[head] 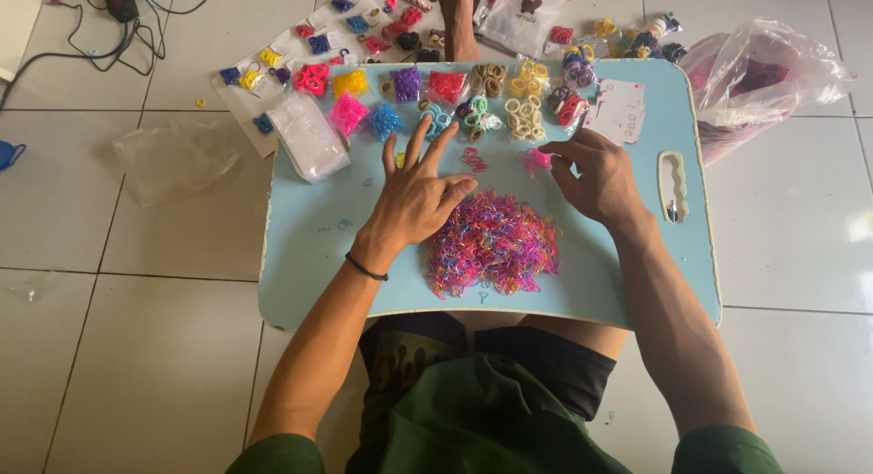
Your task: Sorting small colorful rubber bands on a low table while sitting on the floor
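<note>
A light blue lap table [309,256] lies across my legs. A heap of small rubber bands [492,241], pink, purple and orange, sits in its middle. My left hand [417,194] rests flat on the table just left of the heap, fingers spread, holding nothing. My right hand [596,176] is curled at the heap's upper right, its fingertips pinching a small pink bunch of bands [536,159]. A second small red bunch [472,159] lies between my hands.
Sorted piles of coloured hair ties [523,101] line the table's far edge beside white cards [618,110] and a clear packet [307,136]. More bagged ties [318,51] lie on the tiled floor, with a plastic bag [755,83] at right, cables [118,28] top left and another person's foot [457,19].
</note>
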